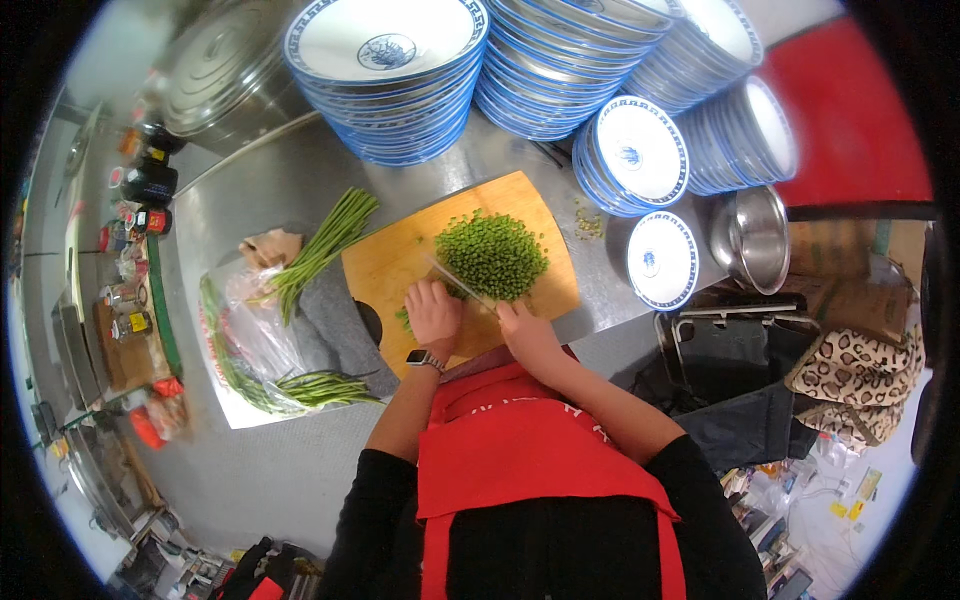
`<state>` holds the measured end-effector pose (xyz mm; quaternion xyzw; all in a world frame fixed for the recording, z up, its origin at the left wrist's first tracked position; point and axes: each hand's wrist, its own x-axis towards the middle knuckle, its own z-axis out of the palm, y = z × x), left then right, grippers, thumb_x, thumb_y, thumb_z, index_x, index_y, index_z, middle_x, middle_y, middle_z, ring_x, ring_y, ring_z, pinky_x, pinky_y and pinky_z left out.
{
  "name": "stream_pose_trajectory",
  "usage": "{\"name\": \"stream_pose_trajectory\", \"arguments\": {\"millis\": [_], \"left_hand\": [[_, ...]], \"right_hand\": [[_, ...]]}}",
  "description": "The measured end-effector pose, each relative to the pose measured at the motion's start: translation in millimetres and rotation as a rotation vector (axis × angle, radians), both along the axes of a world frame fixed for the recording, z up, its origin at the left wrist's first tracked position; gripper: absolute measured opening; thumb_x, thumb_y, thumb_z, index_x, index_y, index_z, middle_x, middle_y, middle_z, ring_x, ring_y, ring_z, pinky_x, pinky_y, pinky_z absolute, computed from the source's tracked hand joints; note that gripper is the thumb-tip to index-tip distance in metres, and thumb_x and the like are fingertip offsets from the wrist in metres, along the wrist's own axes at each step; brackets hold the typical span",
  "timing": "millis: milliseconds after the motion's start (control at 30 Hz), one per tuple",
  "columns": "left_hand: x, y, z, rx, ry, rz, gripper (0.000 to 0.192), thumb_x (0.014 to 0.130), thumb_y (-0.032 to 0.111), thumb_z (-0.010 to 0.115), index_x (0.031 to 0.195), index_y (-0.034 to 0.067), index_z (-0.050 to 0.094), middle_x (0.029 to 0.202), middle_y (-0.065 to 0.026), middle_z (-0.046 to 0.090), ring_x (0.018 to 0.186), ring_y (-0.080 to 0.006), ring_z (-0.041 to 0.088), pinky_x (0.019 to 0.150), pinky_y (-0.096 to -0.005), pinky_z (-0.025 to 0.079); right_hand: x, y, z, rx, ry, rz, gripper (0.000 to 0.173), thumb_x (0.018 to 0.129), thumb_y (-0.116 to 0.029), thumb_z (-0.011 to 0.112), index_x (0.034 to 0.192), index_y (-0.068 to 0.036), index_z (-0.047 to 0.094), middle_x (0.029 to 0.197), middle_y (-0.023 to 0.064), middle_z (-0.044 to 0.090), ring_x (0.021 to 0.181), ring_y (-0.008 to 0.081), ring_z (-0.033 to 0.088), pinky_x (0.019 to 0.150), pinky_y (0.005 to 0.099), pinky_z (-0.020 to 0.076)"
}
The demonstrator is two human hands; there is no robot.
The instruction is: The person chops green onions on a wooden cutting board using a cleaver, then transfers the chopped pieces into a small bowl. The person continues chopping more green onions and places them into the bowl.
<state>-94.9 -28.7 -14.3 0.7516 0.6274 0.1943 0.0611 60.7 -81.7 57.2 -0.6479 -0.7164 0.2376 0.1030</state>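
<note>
My right hand (529,334) grips a kitchen knife (466,285), its blade slanting up and left across the wooden cutting board (386,259). Beyond the blade lies a heap of finely chopped green beans (493,255). With fingers curled, my left hand (433,315) holds down green beans (406,319) close to the near side of the blade; most of them are hidden under the hand. Left of the board, a bundle of uncut long beans (326,244) rests partly over a clear plastic bag (259,330) and a grey cloth (330,315).
Tall stacks of blue-rimmed bowls (390,112) line the back of the metal table (255,176). A shorter bowl stack (634,154), a single bowl (663,260) and a steel basin (750,240) stand at right. More long beans (326,390) lie at the table's near left edge.
</note>
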Motion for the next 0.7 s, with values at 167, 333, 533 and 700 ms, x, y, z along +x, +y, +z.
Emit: {"name": "stream_pose_trajectory", "arguments": {"millis": [167, 333, 533, 700], "left_hand": [[-3, -2, -7, -0.007, -0.012, -0.010, 0.023, 0.070, 0.015, 0.060, 0.086, 0.004, 0.046, 0.091, -0.0152, 0.047, 0.088, -0.0343, 0.046, 0.077, -0.0442, 0.038], [-3, -3, -6, -0.025, -0.054, -0.019, 0.024, 0.070, 0.016, 0.060, 0.085, 0.004, 0.046, 0.091, -0.0152, 0.047, 0.088, -0.0346, 0.046, 0.077, -0.0439, 0.039], [-4, -2, -5, -0.003, -0.072, -0.033, 0.025, 0.069, 0.010, 0.058, 0.089, 0.001, 0.047, 0.092, -0.0172, 0.047, 0.087, -0.0356, 0.046, 0.077, -0.0450, 0.039], [-6, -3, -8, -0.005, -0.072, -0.019, 0.023, 0.068, 0.008, 0.058, 0.087, 0.002, 0.047, 0.096, -0.0168, 0.049, 0.088, -0.0348, 0.046, 0.078, -0.0441, 0.039]], "right_hand": [[-2, -6, 14, -0.133, -0.096, 0.067, 0.028, 0.083, -0.005, 0.046, 0.112, -0.006, 0.045, 0.087, 0.0198, 0.054, 0.066, 0.0374, 0.062, 0.056, 0.0461, 0.0510], [-12, 3, 5, -0.050, -0.006, 0.033, 0.024, 0.084, -0.006, 0.046, 0.107, -0.006, 0.045, 0.091, 0.0208, 0.053, 0.067, 0.0376, 0.062, 0.057, 0.0462, 0.0508], [-18, 10, -23, 0.016, 0.008, 0.012, 0.016, 0.085, -0.007, 0.046, 0.101, -0.007, 0.045, 0.087, 0.0182, 0.054, 0.064, 0.0354, 0.060, 0.053, 0.0442, 0.0500], [-7, 3, -2, -0.032, -0.004, 0.007, 0.027, 0.083, -0.009, 0.051, 0.109, -0.007, 0.046, 0.087, 0.0182, 0.055, 0.070, 0.0394, 0.060, 0.056, 0.0483, 0.0490]]}}
